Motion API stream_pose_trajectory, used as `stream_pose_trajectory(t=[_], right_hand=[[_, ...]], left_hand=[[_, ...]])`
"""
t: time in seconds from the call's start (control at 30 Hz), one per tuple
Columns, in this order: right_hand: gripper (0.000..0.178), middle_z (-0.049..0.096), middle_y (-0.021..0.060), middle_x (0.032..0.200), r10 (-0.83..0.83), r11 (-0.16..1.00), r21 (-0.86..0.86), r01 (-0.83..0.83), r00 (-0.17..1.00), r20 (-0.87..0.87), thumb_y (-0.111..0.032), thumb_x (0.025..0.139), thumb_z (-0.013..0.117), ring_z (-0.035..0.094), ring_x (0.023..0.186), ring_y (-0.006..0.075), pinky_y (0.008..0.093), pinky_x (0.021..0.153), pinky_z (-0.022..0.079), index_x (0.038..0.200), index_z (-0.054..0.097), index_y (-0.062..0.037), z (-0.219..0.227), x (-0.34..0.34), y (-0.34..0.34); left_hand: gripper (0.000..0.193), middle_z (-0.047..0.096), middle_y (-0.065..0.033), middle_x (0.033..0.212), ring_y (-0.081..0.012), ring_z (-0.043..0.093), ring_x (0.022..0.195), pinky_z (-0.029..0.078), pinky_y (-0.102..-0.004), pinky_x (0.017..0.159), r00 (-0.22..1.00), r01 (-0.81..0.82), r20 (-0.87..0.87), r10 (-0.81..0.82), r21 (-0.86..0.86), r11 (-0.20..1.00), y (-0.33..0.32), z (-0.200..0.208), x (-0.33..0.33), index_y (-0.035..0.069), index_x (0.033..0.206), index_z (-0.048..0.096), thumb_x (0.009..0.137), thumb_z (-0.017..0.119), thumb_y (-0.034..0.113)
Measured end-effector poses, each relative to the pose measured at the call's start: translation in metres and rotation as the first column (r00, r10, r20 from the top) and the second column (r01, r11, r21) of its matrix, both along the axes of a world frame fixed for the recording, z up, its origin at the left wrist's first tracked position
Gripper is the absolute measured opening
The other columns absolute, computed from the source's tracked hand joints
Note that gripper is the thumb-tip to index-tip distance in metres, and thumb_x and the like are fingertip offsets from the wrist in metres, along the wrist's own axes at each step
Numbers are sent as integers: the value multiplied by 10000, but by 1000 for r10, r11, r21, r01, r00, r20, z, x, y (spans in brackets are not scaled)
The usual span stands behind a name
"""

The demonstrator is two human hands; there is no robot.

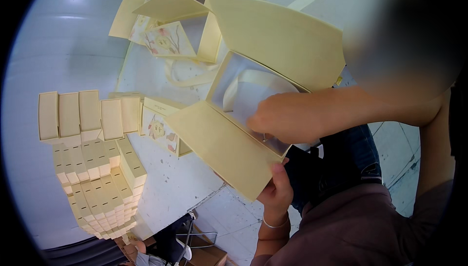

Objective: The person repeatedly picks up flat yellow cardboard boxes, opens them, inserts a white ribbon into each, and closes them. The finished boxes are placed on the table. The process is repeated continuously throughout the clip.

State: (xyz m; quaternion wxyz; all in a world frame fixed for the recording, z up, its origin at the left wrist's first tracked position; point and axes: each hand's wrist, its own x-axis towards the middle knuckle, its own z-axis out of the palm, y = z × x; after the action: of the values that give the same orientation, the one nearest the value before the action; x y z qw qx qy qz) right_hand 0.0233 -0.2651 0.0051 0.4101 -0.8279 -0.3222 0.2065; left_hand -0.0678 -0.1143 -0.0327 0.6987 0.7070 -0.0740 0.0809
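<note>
A cream gift box [280, 37] lies open in front of me, its two wide panels spread to either side of a pale-lined inside. My left hand [277, 185] grips the near panel at its lower right corner, thumb on top and the fingers mostly hidden beneath. Inside the box, my right hand [278, 120] is closed, with a ring on one finger; its fingertips are down in the box and what they hold is hidden. A cream ribbon [258, 77] arches across the inside, from a small slot towards my right forearm.
More open boxes with floral panels [168, 41] stand at the back, beside loose ribbon [192, 78]. A floral box [158, 128] lies left of mine. Stacked cream boxes [97, 183] rise at the left. Another person's hand [140, 246] and a metal-legged stool [187, 246] show below the table edge.
</note>
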Motion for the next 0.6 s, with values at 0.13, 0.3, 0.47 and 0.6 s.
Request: stream_pose_trajectory(t=[0.13,0.3,0.47,0.6], right_hand=[[122,607,199,789,-67,990,131,60,997,47,-15,707,541,592,788,353,403,659,460,819,582,10,-7,2,5],[110,613,155,827,0,998,68,-2,999,39,-8,753,538,586,814,331,363,679,452,859,568,-8,-4,6,5],[68,615,118,771,1,995,-101,-10,996,-93,-51,773,570,579,748,288,332,665,443,827,598,-20,6,10,4],[75,617,114,748,-14,999,-54,5,986,-169,-59,778,586,579,720,275,313,670,439,835,622,-27,8,9,6]], left_hand=[[390,544,-136,1081,-245,578,885,474,-347,826,978,-206,-18,209,-271,940,18,-37,6,-22,1184,431,825,545,81],[224,612,-123,900,-281,593,832,471,-359,714,977,-132,210,39,448,884,29,-43,11,-20,911,607,725,666,91],[236,598,-137,857,-304,581,740,465,-335,653,946,-167,323,11,460,872,24,-31,25,-19,900,608,676,674,9],[206,598,-133,858,-281,590,755,474,-329,653,940,-151,340,-40,516,843,27,-27,28,-22,896,606,695,655,-27]])
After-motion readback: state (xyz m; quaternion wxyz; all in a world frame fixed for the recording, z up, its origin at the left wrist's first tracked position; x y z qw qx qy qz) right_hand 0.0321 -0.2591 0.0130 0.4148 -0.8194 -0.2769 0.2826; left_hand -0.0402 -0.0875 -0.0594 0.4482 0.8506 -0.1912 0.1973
